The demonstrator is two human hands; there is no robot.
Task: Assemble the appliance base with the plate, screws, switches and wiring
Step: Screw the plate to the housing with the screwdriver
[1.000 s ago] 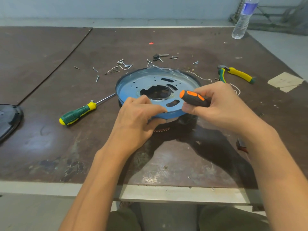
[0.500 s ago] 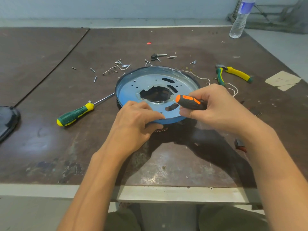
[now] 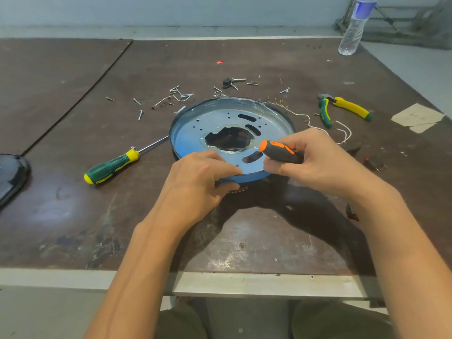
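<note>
A round blue metal plate (image 3: 210, 123) with slots and a ragged central hole sits on the black appliance base (image 3: 238, 190), mid-table. My left hand (image 3: 198, 182) grips the plate's near rim, fingers curled over the edge. My right hand (image 3: 315, 160) holds a black and orange screwdriver (image 3: 278, 150) by its handle over the plate's near right part; its tip is hidden. Loose screws (image 3: 171, 99) lie scattered behind the plate. White wires (image 3: 315, 126) trail off to the right. A small black switch (image 3: 374, 163) lies beyond my right hand.
A green and yellow screwdriver (image 3: 112, 166) lies left of the plate. Yellow-green pliers (image 3: 342, 108) rest at the right, near a paper scrap (image 3: 415, 117). A water bottle (image 3: 354, 28) stands at the far right corner. A black cover (image 3: 12, 174) sits at the left edge.
Both hands keep their holds on the plate and the screwdriver. The screwdriver handle has shifted slightly left over the plate's near edge.
</note>
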